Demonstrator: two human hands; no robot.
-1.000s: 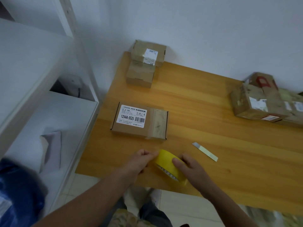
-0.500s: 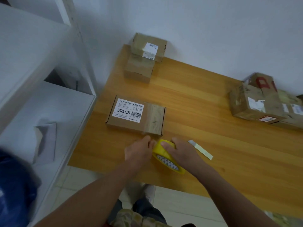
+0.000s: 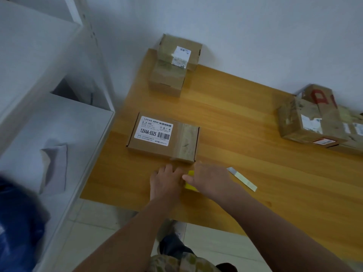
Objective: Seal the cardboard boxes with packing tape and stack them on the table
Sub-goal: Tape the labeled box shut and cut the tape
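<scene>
Hands: the left hand point(image 3: 167, 183) and right hand point(image 3: 210, 181) met near the tabletop's point(image 3: 255, 134) front edge. The right was wrapped over the yellow tape roll point(image 3: 190, 185), and the left sat close against it — its grip impossible to tell.
Beyond them: the labelled box point(image 3: 163, 138) lay flat toward the left edge, taped across its right end.
Right: a pale strip point(image 3: 242, 178) lay beside the right hand.
Far: stacked boxes point(image 3: 174, 63) stood at the far-left corner — a box pile point(image 3: 314, 122) at the right edge.
</scene>
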